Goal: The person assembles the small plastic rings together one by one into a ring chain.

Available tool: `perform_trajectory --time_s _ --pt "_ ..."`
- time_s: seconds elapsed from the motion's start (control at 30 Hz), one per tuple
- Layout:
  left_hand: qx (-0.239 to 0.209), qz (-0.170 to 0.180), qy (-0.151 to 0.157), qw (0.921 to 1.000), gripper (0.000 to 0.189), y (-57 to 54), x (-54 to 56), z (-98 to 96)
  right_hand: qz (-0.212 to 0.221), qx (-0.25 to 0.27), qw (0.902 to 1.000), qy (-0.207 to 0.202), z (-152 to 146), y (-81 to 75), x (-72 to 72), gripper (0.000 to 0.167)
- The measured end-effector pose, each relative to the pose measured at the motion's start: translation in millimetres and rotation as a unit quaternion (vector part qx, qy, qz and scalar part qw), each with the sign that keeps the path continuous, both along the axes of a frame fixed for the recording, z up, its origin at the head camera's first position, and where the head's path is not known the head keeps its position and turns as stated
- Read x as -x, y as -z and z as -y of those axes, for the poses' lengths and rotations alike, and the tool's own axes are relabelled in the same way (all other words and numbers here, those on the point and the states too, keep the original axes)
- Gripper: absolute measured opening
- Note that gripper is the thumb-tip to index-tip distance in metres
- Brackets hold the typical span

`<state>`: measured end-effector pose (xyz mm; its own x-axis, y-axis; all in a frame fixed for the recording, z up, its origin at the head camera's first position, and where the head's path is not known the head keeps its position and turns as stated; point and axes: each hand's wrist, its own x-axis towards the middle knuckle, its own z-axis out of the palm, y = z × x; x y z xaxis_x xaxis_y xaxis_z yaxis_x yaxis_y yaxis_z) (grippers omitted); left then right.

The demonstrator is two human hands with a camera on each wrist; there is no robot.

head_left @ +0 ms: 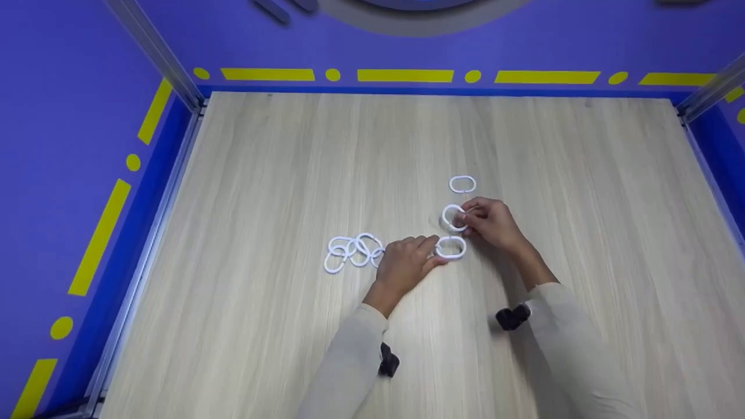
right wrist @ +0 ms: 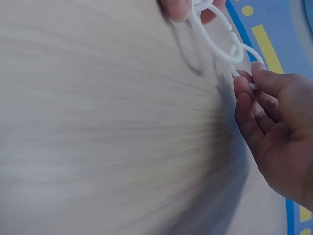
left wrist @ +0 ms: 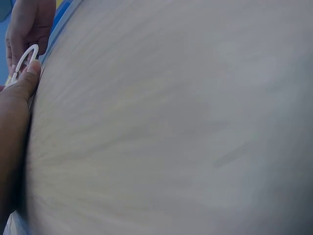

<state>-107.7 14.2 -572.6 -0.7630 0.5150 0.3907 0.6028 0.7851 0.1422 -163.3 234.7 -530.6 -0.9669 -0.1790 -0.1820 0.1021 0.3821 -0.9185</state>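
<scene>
White oval plastic rings, like open curtain-ring links, lie in the middle of the table. My left hand [head_left: 404, 262] pinches one white ring [head_left: 451, 258] between thumb and fingers, low over the tabletop. Just beyond it, my right hand [head_left: 492, 224] pinches a second white ring [head_left: 444, 218] by its right side, fingertips bent around it. In the right wrist view the left hand's ring [right wrist: 204, 40] overlaps the right hand's ring [right wrist: 252, 51]. Left of my left hand lies a cluster of several interlinked white rings [head_left: 326, 265], partly hidden by that hand.
A single loose white ring [head_left: 463, 177] lies flat beyond my right hand. The wood-grain table [head_left: 279, 163] is bordered by blue panels [head_left: 401, 52] with yellow markings at the back and sides. A metal frame rail [head_left: 154, 55] runs along the left corner.
</scene>
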Motion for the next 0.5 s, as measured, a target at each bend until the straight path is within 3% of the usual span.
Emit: perform_trajectory --time_s 0.27,0.5 --pt "-0.004 0.007 0.004 1.0 0.048 -1.1 -0.4 0.9 -0.029 0.01 0.9983 -0.05 -2 -1.2 -4.3 0.018" --pt "0.0 0.011 0.003 0.9999 0.048 -0.3 -1.1 0.0 -0.034 0.078 0.9918 -0.096 -3 10.0 -6.7 0.014"
